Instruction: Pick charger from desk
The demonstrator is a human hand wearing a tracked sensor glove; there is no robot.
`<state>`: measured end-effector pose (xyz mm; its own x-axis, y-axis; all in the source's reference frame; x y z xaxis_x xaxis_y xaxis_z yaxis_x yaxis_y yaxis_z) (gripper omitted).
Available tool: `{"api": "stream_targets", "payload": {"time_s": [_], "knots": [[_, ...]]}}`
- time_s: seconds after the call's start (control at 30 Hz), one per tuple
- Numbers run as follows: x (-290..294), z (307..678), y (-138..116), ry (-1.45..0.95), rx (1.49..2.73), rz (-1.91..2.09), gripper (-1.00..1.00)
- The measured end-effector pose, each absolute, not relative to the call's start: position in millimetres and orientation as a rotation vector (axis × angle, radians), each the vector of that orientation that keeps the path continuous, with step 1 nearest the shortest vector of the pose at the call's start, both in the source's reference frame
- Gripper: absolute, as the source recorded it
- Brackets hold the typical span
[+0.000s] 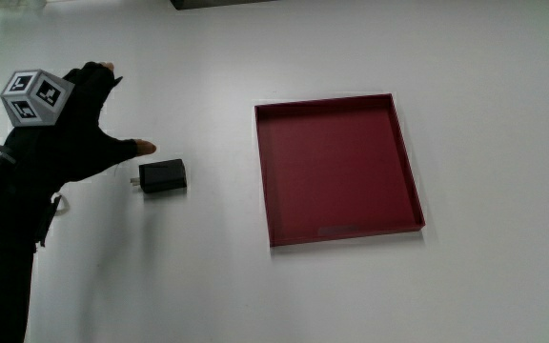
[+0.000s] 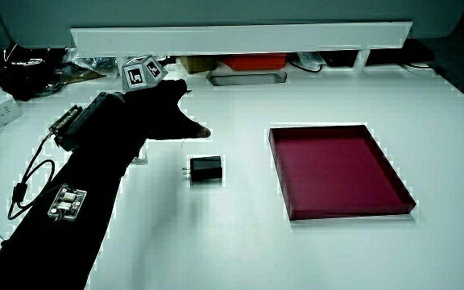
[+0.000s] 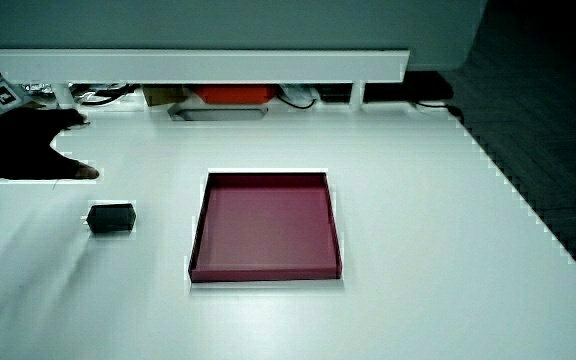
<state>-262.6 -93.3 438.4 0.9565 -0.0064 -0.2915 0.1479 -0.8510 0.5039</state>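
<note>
The charger [image 1: 164, 177] is a small black block with its prongs pointing toward the hand; it lies flat on the white table, between the hand and the red tray, and shows in both side views [image 2: 206, 168] [image 3: 111, 217]. The hand [image 1: 82, 124] hovers just beside the charger, a little farther from the person, not touching it. Its fingers are spread and hold nothing, thumb tip closest to the charger. The patterned cube [image 1: 34, 96] sits on the hand's back. In both side views the hand [image 2: 161, 110] [image 3: 28, 145] is open.
A shallow red tray [image 1: 339, 168] with nothing in it lies on the table beside the charger. A small grey device on a black cable [image 2: 67, 201] lies by the forearm. At the low partition sit cables, a grey tray [image 2: 246, 77] and an orange object.
</note>
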Motion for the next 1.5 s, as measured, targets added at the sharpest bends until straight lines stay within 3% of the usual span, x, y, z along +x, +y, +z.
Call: {"api": "stream_targets", "payload": {"time_s": [0.1,0.93,1.5], "knots": [[-261.3,457.7,-91.0,0.168,2.563,-0.387,0.00],[-233.3,506.6,-57.7,0.139,2.355,-0.382,0.00],[-231.0,532.6,-43.1,0.153,2.312,-0.394,0.00]]}}
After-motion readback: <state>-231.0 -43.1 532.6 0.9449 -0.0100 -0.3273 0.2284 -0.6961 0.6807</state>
